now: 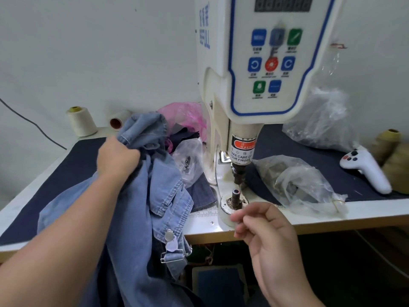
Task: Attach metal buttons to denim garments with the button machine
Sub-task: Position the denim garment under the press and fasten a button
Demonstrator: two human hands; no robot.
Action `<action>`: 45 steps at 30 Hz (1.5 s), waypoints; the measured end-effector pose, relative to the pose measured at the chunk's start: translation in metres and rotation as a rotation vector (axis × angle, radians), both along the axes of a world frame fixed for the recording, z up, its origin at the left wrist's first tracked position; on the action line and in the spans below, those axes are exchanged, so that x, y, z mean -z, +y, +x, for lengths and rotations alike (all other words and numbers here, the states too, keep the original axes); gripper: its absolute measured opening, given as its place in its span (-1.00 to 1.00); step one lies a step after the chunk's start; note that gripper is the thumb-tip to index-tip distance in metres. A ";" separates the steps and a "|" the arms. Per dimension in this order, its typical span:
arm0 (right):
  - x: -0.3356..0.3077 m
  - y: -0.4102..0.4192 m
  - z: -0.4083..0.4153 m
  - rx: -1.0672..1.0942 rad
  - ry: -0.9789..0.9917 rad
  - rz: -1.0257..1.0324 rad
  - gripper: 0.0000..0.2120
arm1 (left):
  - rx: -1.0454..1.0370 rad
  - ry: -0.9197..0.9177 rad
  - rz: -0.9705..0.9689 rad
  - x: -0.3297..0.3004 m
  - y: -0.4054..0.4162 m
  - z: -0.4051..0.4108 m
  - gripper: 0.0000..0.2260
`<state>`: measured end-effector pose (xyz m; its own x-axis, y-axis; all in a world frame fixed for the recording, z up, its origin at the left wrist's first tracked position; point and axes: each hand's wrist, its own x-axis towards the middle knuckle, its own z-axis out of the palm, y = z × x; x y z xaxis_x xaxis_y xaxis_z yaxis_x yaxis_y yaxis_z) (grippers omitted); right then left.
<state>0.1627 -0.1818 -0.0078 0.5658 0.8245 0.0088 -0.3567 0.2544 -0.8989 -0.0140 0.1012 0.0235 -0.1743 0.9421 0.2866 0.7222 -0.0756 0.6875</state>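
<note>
Left hand (117, 155): our grip bunches the light-blue denim garment (141, 196), left of the white button machine (254, 85).
Right hand (263, 227): fingers curled below the machine's die post (235, 197); we think it holds nothing.

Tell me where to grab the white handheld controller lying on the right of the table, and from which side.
Grip the white controller around its long handle, the end that points toward the table's front edge, coming from above and the front. The head with the buttons faces up and lies toward the back, so a hand closed round the slim handle probably leaves them clear. A thread cone sits close on the right; approach from the left.
</note>
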 end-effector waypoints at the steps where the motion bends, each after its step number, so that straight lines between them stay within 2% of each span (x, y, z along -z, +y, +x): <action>1: 0.000 -0.001 -0.001 -0.026 -0.057 0.000 -0.63 | -0.010 -0.035 0.047 -0.009 -0.006 -0.004 -0.76; 4: -0.003 -0.001 -0.005 -0.083 -0.174 -0.005 -0.84 | 0.036 -0.001 0.312 -0.041 -0.037 -0.016 -0.81; 7: -0.011 0.003 -0.010 -0.158 -0.259 -0.001 -0.91 | 0.140 0.113 0.554 -0.069 -0.091 -0.025 -0.84; 9: -0.020 0.009 -0.014 -0.256 -0.257 0.021 -0.74 | 0.203 0.231 0.643 -0.075 -0.131 -0.022 -0.78; 12: -0.039 0.022 -0.024 -0.423 0.029 0.071 -0.38 | 0.330 0.307 0.720 -0.065 -0.184 -0.011 -0.67; 15: -0.059 0.025 -0.031 -0.567 0.191 0.182 -0.33 | 0.483 0.348 0.825 -0.047 -0.216 -0.001 -0.73; 17: -0.065 0.023 -0.032 -0.538 0.273 0.188 -0.33 | 0.599 0.336 0.871 -0.041 -0.234 0.004 -0.78; 20: -0.064 0.011 -0.026 -0.421 0.293 0.261 -0.30 | 0.761 0.273 0.758 -0.039 -0.251 -0.001 -0.73; 21: -0.064 0.006 -0.025 -0.392 0.272 0.315 -0.34 | 0.828 0.260 0.656 -0.040 -0.252 0.001 -0.74; 22: -0.064 0.001 -0.025 -0.363 0.245 0.352 -0.39 | 0.850 0.206 0.520 -0.054 -0.251 0.006 -0.84; 23: -0.065 -0.003 -0.025 -0.335 0.214 0.371 -0.45 | 0.942 0.133 0.247 -0.068 -0.250 -0.001 -0.94; 24: -0.067 -0.007 -0.025 -0.309 0.175 0.389 -0.49 | 1.050 0.007 0.105 -0.063 -0.247 -0.009 -0.76; 25: -0.068 -0.012 -0.024 -0.279 0.125 0.414 -0.52 | 0.976 -0.088 0.010 -0.063 -0.242 -0.001 -0.66; 26: -0.070 -0.017 -0.022 -0.241 0.063 0.444 -0.54 | 1.011 -0.143 -0.043 -0.063 -0.244 0.003 -0.75; 27: -0.073 -0.022 -0.021 -0.192 -0.004 0.464 -0.55 | 1.035 -0.203 -0.016 -0.068 -0.247 0.006 -0.74; 28: -0.078 -0.028 -0.020 -0.136 -0.070 0.479 -0.55 | 0.939 -0.287 0.125 -0.068 -0.250 0.008 -0.68; 30: -0.088 -0.040 -0.017 -0.020 -0.180 0.521 -0.58 | 0.871 -0.388 0.265 -0.059 -0.257 -0.006 -0.71; 33: -0.100 -0.062 -0.007 0.092 -0.268 0.523 -0.58 | 0.809 -0.293 0.290 -0.044 -0.245 -0.001 -0.75; 35: -0.103 -0.073 0.006 0.111 -0.253 0.400 -0.65 | 0.713 -0.334 0.222 -0.037 -0.236 0.008 -0.71; 37: -0.098 -0.082 0.015 0.088 -0.191 0.367 -0.62 | 0.727 -0.402 0.041 -0.028 -0.227 0.017 -0.53; 39: -0.100 -0.080 0.008 0.126 -0.204 0.408 -0.52 | 0.978 -0.509 -0.251 -0.022 -0.220 0.031 -0.44; 41: -0.096 -0.075 -0.002 0.139 -0.183 0.469 -0.62 | 1.248 -0.626 -0.474 -0.016 -0.225 0.047 -0.52; 43: -0.087 -0.070 0.001 0.093 -0.129 0.535 -0.76 | 1.385 -0.685 -0.539 -0.009 -0.233 0.061 -0.60; 45: -0.079 -0.067 0.012 0.056 -0.130 0.546 -0.82 | 1.386 -0.763 -0.545 -0.004 -0.233 0.070 -0.63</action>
